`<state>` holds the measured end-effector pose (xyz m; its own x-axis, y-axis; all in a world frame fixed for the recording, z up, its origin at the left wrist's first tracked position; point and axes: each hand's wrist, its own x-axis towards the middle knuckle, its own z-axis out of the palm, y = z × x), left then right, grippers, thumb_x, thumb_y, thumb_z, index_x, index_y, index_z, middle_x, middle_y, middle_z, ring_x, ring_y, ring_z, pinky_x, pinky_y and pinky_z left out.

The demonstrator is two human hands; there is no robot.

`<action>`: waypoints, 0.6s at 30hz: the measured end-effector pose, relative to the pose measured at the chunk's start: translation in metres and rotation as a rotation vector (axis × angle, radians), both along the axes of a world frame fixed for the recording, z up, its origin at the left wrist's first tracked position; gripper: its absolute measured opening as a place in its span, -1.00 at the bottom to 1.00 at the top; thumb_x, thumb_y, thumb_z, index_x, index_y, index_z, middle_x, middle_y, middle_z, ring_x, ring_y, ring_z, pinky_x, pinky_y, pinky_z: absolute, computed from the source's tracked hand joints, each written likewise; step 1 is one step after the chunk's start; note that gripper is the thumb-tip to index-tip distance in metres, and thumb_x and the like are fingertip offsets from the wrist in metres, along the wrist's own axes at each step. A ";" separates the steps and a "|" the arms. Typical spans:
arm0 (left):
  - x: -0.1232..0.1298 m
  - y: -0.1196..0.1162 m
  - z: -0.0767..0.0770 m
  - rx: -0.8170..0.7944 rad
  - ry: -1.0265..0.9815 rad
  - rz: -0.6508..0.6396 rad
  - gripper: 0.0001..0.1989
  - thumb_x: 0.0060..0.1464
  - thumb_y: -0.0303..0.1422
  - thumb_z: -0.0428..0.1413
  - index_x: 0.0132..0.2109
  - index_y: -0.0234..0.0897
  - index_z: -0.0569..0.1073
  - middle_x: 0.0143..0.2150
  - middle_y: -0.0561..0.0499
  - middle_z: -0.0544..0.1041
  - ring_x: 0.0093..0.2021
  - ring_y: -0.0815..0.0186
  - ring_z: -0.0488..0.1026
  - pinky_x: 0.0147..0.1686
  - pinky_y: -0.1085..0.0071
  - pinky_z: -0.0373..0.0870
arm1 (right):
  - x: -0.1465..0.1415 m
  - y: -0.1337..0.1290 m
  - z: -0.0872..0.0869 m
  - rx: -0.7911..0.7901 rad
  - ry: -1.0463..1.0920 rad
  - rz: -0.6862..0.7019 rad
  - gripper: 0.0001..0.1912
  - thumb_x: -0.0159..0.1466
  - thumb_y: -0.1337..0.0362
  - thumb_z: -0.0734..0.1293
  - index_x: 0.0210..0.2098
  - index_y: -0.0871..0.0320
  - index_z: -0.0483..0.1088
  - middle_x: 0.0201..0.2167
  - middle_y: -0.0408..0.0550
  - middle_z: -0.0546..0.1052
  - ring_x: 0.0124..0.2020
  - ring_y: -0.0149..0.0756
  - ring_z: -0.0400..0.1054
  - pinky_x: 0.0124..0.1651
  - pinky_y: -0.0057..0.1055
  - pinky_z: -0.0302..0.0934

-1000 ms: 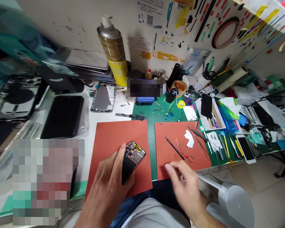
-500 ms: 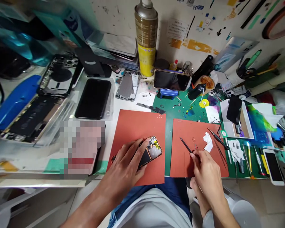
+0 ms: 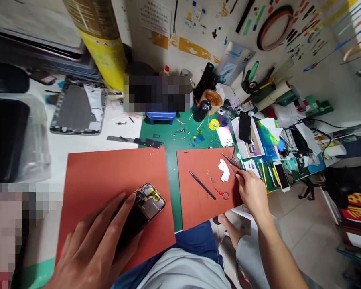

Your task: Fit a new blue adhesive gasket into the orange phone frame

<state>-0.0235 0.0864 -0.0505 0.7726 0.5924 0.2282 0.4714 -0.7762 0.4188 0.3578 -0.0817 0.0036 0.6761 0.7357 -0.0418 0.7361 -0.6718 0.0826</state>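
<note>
On the left orange mat [image 3: 87,172] lies an opened phone [image 3: 150,204], its inner parts showing at the upper end. My left hand [image 3: 93,245] rests over its lower part, fingers closed round its sides. On the right orange mat [image 3: 195,216] my right hand [image 3: 251,184] has thumb and fingers pressed together beside the end of a slim black pen-like tool [image 3: 233,161]; what they pinch is hidden. A black spudger [image 3: 202,185] lies loose on that mat. Near it are a red cord with a metal ring [image 3: 225,195] and a crumpled white paper [image 3: 224,170].
A phone back frame [image 3: 75,108], a yellow spray can [image 3: 105,56] and a blue stand [image 3: 161,116] line the back. Right of the mats are a white box [image 3: 260,146], several screwdrivers and a white phone [image 3: 281,176]. Small parts dot the green mat [image 3: 180,140].
My right hand has let go of the spudger, which now lies on the mat, and has moved right to the black pen-like tool. My view has swung right. My left hand stays on the phone.
</note>
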 end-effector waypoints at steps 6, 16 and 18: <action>0.005 -0.009 0.019 0.007 0.003 0.070 -0.15 0.40 -0.26 0.18 0.64 -0.08 -0.05 0.41 -0.31 0.45 0.29 -0.24 0.48 0.22 -0.21 0.49 | 0.010 -0.007 0.007 -0.048 0.072 0.044 -0.76 0.52 0.33 0.21 -0.13 0.18 0.53 -0.22 0.19 0.63 -0.34 -0.09 0.52 -0.33 -0.28 0.11; 0.009 -0.017 0.032 -0.003 0.074 0.112 -0.29 0.49 -0.29 0.06 0.63 -0.12 -0.01 0.36 -0.27 0.50 0.27 -0.08 0.50 0.20 -0.04 0.52 | -0.033 0.021 0.027 0.822 1.293 -0.321 -0.50 0.16 0.08 0.68 0.03 0.08 0.62 -0.35 -0.05 0.63 -0.52 -0.34 0.40 -0.56 -0.46 0.23; 0.009 -0.017 0.032 0.009 0.065 0.114 -0.30 0.49 -0.29 0.05 0.62 -0.16 0.00 0.34 -0.28 0.52 0.27 -0.10 0.50 0.19 -0.02 0.51 | -0.056 0.034 0.021 0.839 1.450 -0.312 -0.63 0.21 0.09 0.65 -0.06 0.09 0.66 -0.36 -0.02 0.67 -0.57 -0.37 0.39 -0.54 -0.43 0.30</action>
